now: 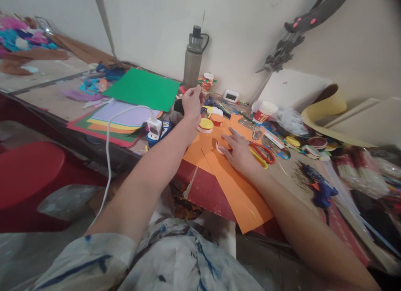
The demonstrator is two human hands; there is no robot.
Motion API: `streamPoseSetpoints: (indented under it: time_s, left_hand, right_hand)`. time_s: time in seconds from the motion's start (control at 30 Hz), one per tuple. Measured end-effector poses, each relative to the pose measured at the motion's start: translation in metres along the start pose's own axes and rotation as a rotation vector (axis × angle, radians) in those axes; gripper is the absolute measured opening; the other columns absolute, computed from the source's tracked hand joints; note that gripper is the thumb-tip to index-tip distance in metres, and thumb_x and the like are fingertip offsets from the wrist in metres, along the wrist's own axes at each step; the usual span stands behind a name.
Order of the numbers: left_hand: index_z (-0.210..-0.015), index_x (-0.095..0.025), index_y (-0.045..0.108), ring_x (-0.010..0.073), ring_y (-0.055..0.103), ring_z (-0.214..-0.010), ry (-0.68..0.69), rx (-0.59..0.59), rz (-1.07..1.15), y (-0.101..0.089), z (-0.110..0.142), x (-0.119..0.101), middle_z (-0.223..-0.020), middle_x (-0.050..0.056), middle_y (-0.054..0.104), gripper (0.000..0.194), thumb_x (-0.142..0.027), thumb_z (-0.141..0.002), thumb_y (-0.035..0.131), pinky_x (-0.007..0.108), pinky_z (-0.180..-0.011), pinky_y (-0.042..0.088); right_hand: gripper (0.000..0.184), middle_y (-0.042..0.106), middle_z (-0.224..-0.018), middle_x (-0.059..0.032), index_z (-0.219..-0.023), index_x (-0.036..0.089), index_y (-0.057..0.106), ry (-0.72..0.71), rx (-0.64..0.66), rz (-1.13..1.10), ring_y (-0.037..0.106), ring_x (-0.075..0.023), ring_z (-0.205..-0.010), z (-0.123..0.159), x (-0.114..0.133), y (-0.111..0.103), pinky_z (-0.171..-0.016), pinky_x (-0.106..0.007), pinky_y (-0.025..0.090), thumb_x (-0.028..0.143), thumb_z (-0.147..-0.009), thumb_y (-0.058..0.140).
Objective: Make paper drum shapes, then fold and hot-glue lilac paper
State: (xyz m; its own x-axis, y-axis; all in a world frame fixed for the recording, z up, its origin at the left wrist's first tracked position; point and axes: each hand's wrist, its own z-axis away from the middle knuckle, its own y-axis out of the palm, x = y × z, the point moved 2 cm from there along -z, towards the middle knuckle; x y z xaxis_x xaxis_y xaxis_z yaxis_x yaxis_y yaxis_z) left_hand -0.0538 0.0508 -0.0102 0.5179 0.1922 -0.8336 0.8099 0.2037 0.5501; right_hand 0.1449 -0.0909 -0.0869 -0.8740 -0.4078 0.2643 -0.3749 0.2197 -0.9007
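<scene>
My left hand [192,102] is raised over the table with its fingertips pressed together. What they pinch, if anything, I cannot make out. Just behind it stands a paper cup decorated with coloured strips [207,82]. My right hand [239,152] rests on the table, thumb and fingers around a small round piece with an orange top and white rim [221,146]. Beneath that hand lie orange paper sheets [241,195]. Between my hands are a yellow-topped round piece [205,125] and an orange-sided one [216,117]. Red-handled scissors [265,152] lie just right of my right hand.
Coloured paper sheets [120,119] and a green sheet [145,89] lie left, near a plugged charger [154,126] with a white cable. A water bottle [192,59] stands at the wall. Rightward are a paper cup [265,112], a box cutter [275,139] and a blue glue gun [322,188].
</scene>
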Motion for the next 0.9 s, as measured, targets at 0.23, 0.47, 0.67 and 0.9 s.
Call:
streamPoseSetpoints:
  time_s: [0.23, 0.47, 0.67, 0.9]
  left_hand:
    - [-0.088, -0.022, 0.061, 0.0058, 0.054, -0.058, -0.012, -0.002, -0.007, 0.0, -0.003, 0.001, -0.073, -0.005, 0.063, 0.035, -0.044, -0.106, 0.08, 0.02, -0.058, 0.039]
    - [-0.086, -0.021, 0.062, 0.0049, 0.052, -0.056, -0.025, -0.015, -0.021, 0.002, 0.003, -0.001, -0.072, -0.006, 0.065, 0.029, -0.032, -0.111, 0.073, 0.02, -0.058, 0.037]
    - [-0.084, -0.022, 0.06, 0.0044, 0.052, -0.055, -0.025, -0.01, -0.044, 0.002, 0.004, -0.002, -0.072, -0.005, 0.066, 0.036, -0.041, -0.109, 0.078, 0.019, -0.055, 0.038]
    - [-0.086, -0.02, 0.062, 0.0055, 0.051, -0.056, -0.024, 0.003, 0.019, 0.003, 0.005, -0.003, -0.072, -0.004, 0.064, 0.031, -0.031, -0.114, 0.068, 0.019, -0.054, 0.036]
  right_hand:
    - [0.057, 0.076, -0.134, -0.0291, -0.155, 0.013, 0.071, 0.039, 0.078, 0.064, 0.063, -0.0487, -0.148, -0.007, 0.009, 0.004, -0.121, -0.069, 0.052, 0.049, -0.111, 0.062]
    - [0.059, 0.074, -0.137, -0.0277, -0.159, 0.014, 0.066, 0.07, 0.067, -0.006, 0.069, -0.0453, -0.135, -0.033, 0.04, 0.005, -0.12, -0.065, 0.054, 0.047, -0.111, 0.061]
    - [0.059, 0.074, -0.138, -0.0257, -0.155, 0.017, 0.065, 0.094, 0.116, -0.078, 0.069, -0.043, -0.133, -0.051, 0.058, 0.014, -0.114, -0.061, 0.057, 0.053, -0.108, 0.065]
    - [0.047, 0.071, -0.146, -0.0252, -0.146, 0.017, 0.07, 0.139, -0.075, -0.076, 0.064, -0.0415, -0.14, -0.078, 0.005, 0.001, -0.122, -0.061, 0.052, 0.043, -0.107, 0.063]
